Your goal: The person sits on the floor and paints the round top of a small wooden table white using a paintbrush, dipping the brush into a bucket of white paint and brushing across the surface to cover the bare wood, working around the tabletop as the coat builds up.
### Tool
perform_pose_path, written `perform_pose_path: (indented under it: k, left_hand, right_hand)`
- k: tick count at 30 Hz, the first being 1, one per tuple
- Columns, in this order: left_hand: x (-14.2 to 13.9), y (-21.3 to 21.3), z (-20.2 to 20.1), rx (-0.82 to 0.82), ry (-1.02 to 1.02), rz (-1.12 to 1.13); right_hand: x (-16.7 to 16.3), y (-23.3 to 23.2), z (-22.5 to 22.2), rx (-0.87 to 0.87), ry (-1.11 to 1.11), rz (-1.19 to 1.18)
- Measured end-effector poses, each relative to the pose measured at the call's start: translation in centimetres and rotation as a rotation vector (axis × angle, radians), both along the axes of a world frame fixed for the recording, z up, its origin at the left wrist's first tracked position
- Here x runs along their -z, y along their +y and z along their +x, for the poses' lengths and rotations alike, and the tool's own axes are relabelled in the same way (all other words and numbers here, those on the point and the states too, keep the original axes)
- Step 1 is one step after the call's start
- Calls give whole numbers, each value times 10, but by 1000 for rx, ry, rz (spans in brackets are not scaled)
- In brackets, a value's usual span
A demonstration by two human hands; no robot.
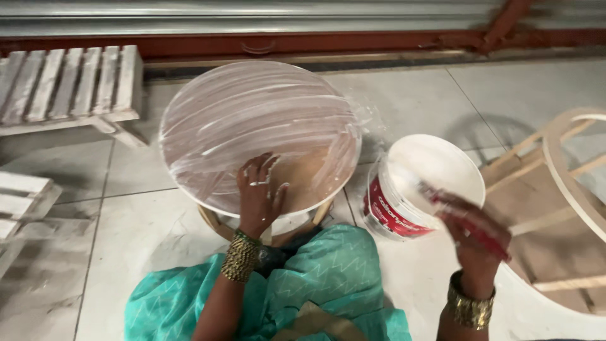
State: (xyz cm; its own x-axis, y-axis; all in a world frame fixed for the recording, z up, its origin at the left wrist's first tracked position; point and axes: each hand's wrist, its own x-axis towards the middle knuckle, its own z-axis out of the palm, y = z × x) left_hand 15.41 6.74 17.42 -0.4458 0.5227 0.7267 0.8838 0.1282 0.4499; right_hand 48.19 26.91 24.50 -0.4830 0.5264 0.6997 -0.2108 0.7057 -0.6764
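Right hand (475, 235) and its red-handled tool (464, 222) motion-blurred; wooden frame (555, 189) cut off at right edge.

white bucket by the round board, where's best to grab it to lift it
Grip the white bucket by its top rim, coming straight down from above: it stands upright and open on the floor. No handle shows, and the right hand already hovers over its near edge.

Floor (126, 240): large pale grey tiles, dusty, smeared with white. Slatted wooden rack (69, 85), whitewashed, lies on the floor at upper left. Second slatted piece (19, 202) lies nearer than the rack, cut off by the left edge. Behind the rack, a dark red beam (284, 44) runs along the base of a grey corrugated metal wall (252, 16). Well right of the rack, a bare curved wooden frame (562, 177). Light even, soft shadows.
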Motion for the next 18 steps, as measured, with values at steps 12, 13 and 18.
perform_pose_path:
  k: [12,13,18]
  left_hand:
    - [8,4,3,-27,5,-82]
    - [8,5,2,-24,6,-81]
    - [12,8,1,-84,-14,-97]
  right_hand:
    - [111,209,-12,235,-568,143]
    - [116,222,-15,276,-642,160]
    - [139,264,-45,272,-771,77]
